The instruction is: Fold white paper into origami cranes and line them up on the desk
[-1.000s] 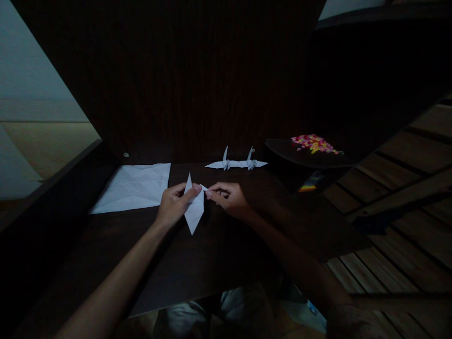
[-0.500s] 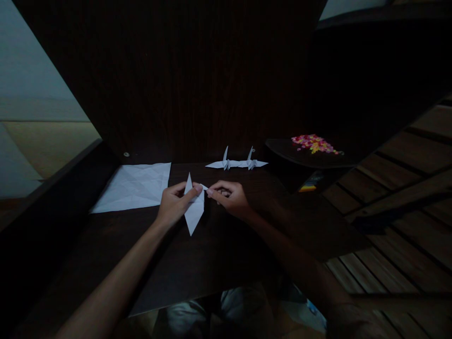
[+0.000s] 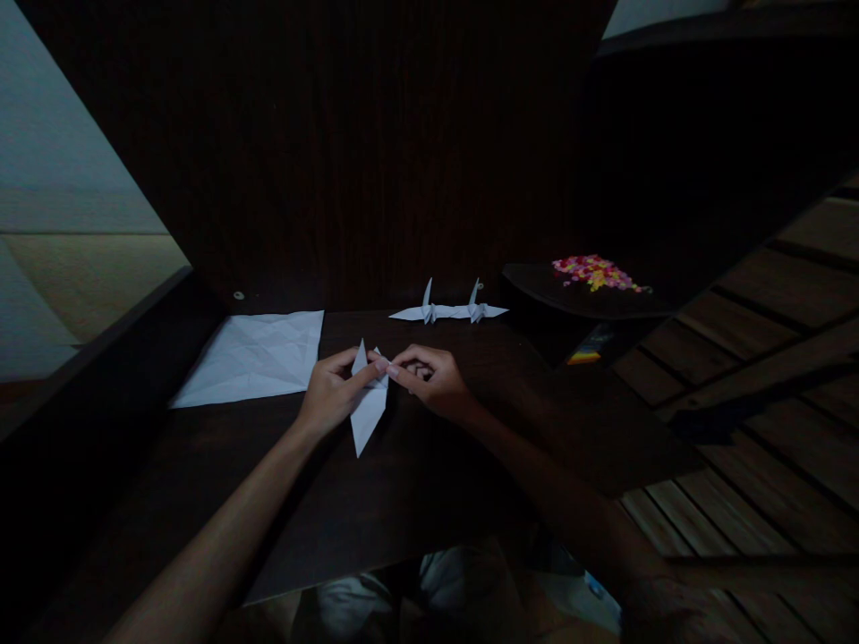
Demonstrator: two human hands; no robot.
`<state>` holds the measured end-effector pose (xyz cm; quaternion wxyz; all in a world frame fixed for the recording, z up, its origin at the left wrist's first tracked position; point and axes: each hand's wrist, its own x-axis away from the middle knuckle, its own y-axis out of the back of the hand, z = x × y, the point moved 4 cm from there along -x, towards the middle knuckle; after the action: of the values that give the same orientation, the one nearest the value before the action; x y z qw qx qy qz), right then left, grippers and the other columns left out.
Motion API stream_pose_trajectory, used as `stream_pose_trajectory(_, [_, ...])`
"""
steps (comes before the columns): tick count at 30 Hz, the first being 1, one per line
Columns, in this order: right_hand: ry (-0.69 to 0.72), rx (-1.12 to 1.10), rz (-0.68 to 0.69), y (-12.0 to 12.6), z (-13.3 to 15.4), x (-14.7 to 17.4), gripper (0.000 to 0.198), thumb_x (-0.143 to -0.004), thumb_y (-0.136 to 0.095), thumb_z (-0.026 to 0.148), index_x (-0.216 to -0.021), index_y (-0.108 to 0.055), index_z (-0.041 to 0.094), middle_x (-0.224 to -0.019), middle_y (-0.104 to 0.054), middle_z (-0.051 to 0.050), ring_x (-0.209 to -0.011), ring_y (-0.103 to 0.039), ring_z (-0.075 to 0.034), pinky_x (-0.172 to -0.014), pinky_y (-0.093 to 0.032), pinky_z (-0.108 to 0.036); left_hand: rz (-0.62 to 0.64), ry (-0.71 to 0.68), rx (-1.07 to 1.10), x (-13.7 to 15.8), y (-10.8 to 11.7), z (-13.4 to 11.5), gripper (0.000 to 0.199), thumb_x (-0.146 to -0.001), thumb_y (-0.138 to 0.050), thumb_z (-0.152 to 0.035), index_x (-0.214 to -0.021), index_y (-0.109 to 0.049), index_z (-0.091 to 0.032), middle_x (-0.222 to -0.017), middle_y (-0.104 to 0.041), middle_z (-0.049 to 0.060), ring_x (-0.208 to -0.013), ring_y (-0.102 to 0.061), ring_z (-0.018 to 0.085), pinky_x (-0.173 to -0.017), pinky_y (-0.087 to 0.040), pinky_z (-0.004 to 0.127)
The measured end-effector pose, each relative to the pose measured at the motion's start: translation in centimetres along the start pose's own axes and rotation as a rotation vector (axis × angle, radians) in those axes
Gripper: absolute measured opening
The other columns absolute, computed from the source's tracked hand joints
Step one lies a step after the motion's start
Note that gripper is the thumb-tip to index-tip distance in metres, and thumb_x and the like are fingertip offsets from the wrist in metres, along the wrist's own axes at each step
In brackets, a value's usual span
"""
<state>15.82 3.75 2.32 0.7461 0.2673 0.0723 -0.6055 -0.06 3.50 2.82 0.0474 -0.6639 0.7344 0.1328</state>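
A folded white paper crane (image 3: 367, 419) with pointed ends is held above the dark desk. My left hand (image 3: 331, 391) is closed on it, the thumb lying across its upper middle. The thumb and finger of my right hand (image 3: 435, 379) pinch a small part at its right side, close to the left thumb. The fingertips hide that part. Behind the hands, two finished-looking paper cranes (image 3: 451, 311) stand side by side with wings touching. A creased white sheet of paper (image 3: 251, 358) lies flat to the left.
The dark wooden desk (image 3: 315, 519) has a raised side panel (image 3: 100, 349) on the left and a tall back panel (image 3: 376, 152). Small pink, red and yellow pieces (image 3: 597, 272) lie heaped on a corner shelf (image 3: 570, 304) at right. Wooden slats (image 3: 711, 519) show beyond.
My right fingertips have shifted left, up against my left thumb. The held paper has tilted slightly and dropped a little. The cranes and the sheet have stayed put on the desk.
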Motion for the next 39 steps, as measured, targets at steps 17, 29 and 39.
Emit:
stream_pose_trajectory(17, [-0.088, -0.162, -0.081, 0.3, -0.5, -0.2, 0.012, -0.078, -0.060, 0.029, -0.077, -0.058, 0.017, -0.058, -0.053, 0.004, -0.046, -0.048, -0.007, -0.044, -0.037, -0.019, 0.043, 0.108, 0.219, -0.1, -0.5, 0.8, 0.029, -0.059, -0.078, -0.026, -0.085, -0.068, -0.017, -0.085, -0.070, 0.004, -0.081, -0.065, 0.020, -0.072, -0.050, 0.029])
stream_pose_trajectory(29, [0.088, 0.102, -0.256, 1.3, 0.8, 0.0, 0.015, -0.081, -0.062, 0.031, -0.075, -0.067, 0.018, -0.068, -0.065, -0.002, -0.056, -0.053, -0.011, -0.052, -0.044, -0.025, -0.062, 0.039, 0.154, -0.2, -0.1, 0.9, 0.045, -0.060, -0.077, -0.025, -0.101, -0.059, -0.020, -0.107, -0.063, 0.006, -0.104, -0.059, 0.022, -0.081, -0.050, 0.032])
stream_pose_trajectory(39, [0.198, 0.217, -0.337, 1.6, 0.6, 0.2, 0.016, -0.086, -0.057, 0.028, -0.085, -0.071, 0.020, -0.077, -0.070, -0.005, -0.061, -0.062, -0.015, -0.062, -0.052, -0.030, -0.070, 0.251, 0.245, -0.2, -0.5, 2.0, 0.054, -0.058, -0.079, -0.028, -0.104, -0.053, -0.019, -0.075, -0.065, -0.002, -0.071, -0.063, 0.014, -0.069, -0.050, 0.029])
